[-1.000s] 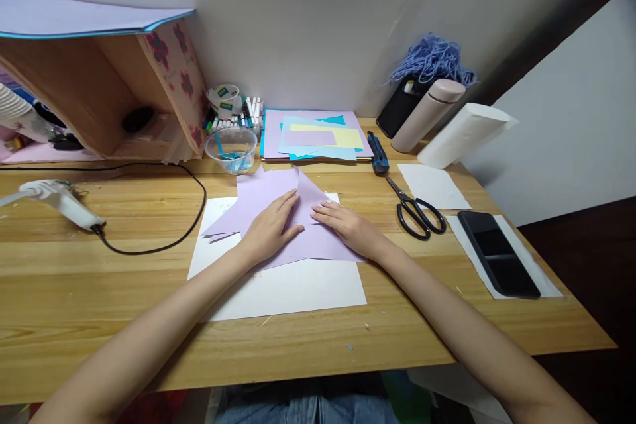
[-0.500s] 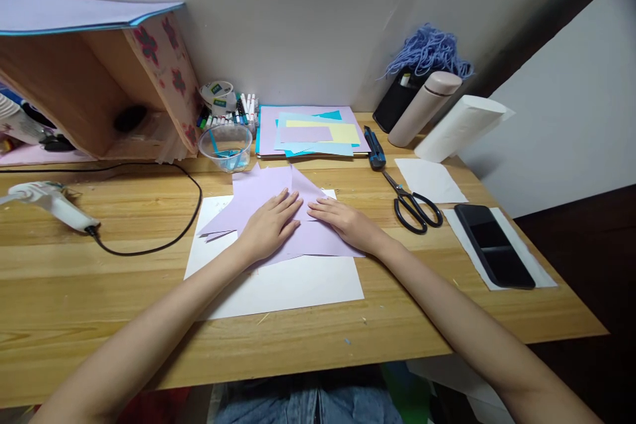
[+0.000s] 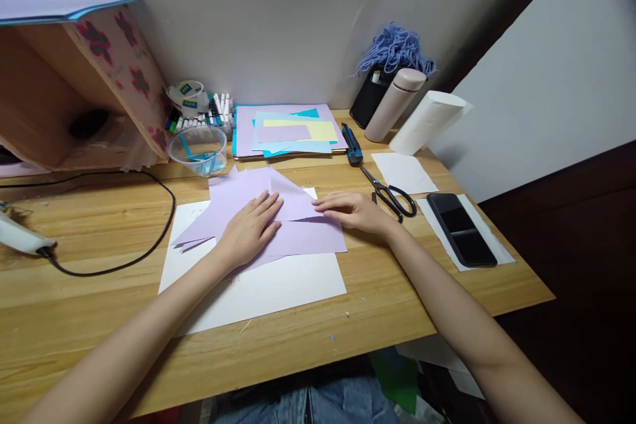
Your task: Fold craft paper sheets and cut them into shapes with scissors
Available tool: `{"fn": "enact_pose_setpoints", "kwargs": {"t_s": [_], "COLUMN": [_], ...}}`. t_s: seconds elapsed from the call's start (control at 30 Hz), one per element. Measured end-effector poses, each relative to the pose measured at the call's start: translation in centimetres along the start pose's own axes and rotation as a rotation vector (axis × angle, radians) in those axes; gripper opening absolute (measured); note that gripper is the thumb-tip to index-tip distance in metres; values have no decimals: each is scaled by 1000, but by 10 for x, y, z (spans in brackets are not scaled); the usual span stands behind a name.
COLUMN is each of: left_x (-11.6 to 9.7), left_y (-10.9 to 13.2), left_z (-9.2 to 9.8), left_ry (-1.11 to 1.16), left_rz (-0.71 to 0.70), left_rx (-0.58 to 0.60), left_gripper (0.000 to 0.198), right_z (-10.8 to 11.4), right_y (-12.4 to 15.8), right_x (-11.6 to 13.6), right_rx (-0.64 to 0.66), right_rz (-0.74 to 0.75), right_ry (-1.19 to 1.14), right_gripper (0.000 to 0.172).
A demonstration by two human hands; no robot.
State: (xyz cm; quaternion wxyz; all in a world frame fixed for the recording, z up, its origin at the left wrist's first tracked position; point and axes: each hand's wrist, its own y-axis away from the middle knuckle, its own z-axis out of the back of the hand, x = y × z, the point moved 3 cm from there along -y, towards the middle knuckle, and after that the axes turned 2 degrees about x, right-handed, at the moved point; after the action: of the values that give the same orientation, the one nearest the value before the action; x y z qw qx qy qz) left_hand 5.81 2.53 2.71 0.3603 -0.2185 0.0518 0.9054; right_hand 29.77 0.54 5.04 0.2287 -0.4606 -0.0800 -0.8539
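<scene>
A folded lilac paper (image 3: 298, 235) lies on a white sheet (image 3: 278, 288) in the middle of the wooden desk (image 3: 89, 238). My left hand (image 3: 248, 228) lies flat on the lilac paper, fingers stretched out and pressing it down. My right hand (image 3: 355, 211) rests at the paper's right edge, fingers extended and touching a folded flap. Neither hand holds anything. Black scissors (image 3: 390, 195) lie just right of my right hand.
A stack of coloured papers (image 3: 288, 132), a clear bowl (image 3: 197, 149), markers with tape (image 3: 199, 109) and a utility knife (image 3: 352, 144) sit at the back. A phone (image 3: 460, 228), flask (image 3: 395, 105), white roll (image 3: 427, 120), yarn (image 3: 395, 50), a glue gun (image 3: 17, 238) with cable and a wooden shelf (image 3: 74, 99) surround them.
My right hand has slid rightwards to the lilac paper's right edge, nearer the scissors. The view has swung to the right. My left hand stays pressed on the paper.
</scene>
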Motion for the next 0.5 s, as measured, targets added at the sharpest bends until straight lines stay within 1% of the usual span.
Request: {"fn": "enact_pose_setpoints", "kwargs": {"t_s": [0.13,0.27,0.5], "left_x": [0,-1,-3], "left_y": [0,0,0], "left_z": [0,0,1], "left_ry": [-10,-77,-158], "left_rz": [-2,2,4], "left_rx": [-14,2,22], "left_gripper": [50,50,50], "right_z": [-4,-2,2], "right_y": [-1,-2,0], "right_x": [-3,-7,-9], "right_rx": [45,64,72], "right_rz": [39,60,19], "right_ry": [89,107,85], "right_gripper": [21,24,26]}}
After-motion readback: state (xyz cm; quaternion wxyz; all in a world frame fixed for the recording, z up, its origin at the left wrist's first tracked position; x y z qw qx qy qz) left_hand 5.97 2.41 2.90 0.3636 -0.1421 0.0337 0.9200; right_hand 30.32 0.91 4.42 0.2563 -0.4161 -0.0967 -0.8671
